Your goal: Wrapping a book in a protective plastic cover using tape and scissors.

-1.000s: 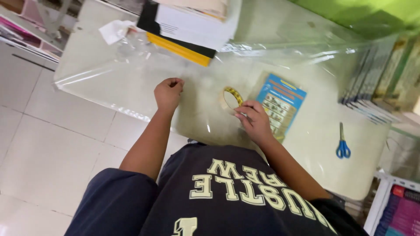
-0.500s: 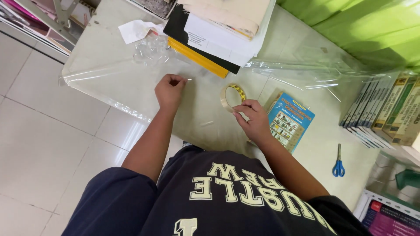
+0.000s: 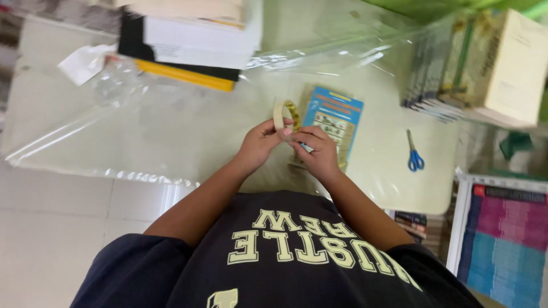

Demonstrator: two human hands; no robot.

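Table under a clear plastic sheet. Stack of books at far edge, yellow and black covers lowest. Blue booklet with picture panels lies flat just past the hands; blue-handled scissors to its right. Row of upright books far right. Tape roll, tan, held upright above the table: left hand fingers grasp its rim, right hand fingers pinch at its lower edge.
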